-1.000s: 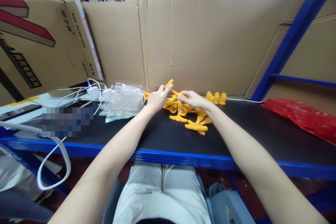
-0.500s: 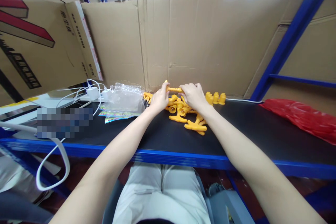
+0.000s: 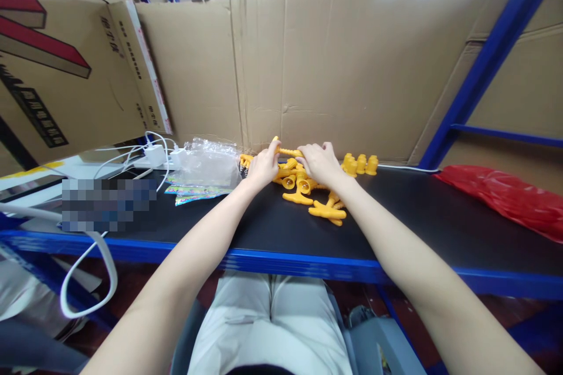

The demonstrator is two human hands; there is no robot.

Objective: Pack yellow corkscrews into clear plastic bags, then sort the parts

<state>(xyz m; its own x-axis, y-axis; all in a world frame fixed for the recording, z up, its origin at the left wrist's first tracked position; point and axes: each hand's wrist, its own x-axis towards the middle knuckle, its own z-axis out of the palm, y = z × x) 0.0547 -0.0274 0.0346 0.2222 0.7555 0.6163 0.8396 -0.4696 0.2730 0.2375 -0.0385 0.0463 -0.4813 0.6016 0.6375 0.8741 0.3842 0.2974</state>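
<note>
My left hand and my right hand are both closed on one long yellow plastic piece, held level between them just above a heap of yellow plastic parts. The heap lies on the black shelf top near the cardboard back wall. Three small yellow caps stand upright in a row just right of my right hand.
Clear plastic bags over colourful printed cards lie left of the heap. White chargers and cables sit further left. A red plastic bag lies at the right. Cardboard walls the back; a blue rack post rises right.
The long yellow piece was tilted up in my left hand. My right hand closed onto its other end, and it now lies level between both hands, slightly lower.
</note>
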